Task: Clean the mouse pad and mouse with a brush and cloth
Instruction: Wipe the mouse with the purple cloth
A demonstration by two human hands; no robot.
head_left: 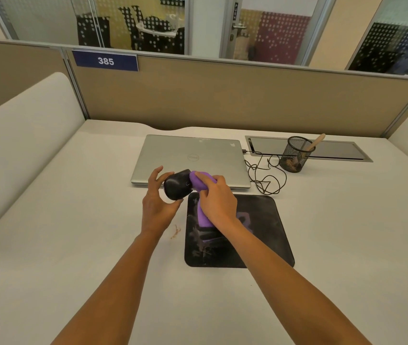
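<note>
Left hand [159, 202]: centre of the frame, raised above the table [73, 245]. Its grip is closed on the mouse [177, 184], thumb under the near edge and fingers curved over the far side.

Mouse: black, held off the table and tilted, just left of the mouse pad's upper left corner and in front of the laptop [188, 155].

Right hand [216, 200]: right of the mouse. Its grip is closed on a bunched cloth [201, 181], fingers curled over it.

Cloth: purple. The upper end is pressed against the right side of the mouse; a tail hangs below the hand over the mouse pad.

Mouse pad [260, 220]: black, flat on the table at centre right, with pale smears on its left half.

Table: off-white, with a small brown stain [175, 231] left of the pad.

Laptop: silver, lid shut, above the hands. A black cable [267, 175] loops from its right edge.

Mesh cup [296, 154]: black, at right of the laptop, with a wooden handle [317, 141] leaning out of it. Its working end cannot be made out.

Floor panel in the table [334, 150]: dark, recessed, behind the cup.

Room: a tan partition [223, 95] across the back carries a blue plate [105, 61] reading 385 at upper left. Dotted glass walls [48, 18] run along the top of the frame.
</note>
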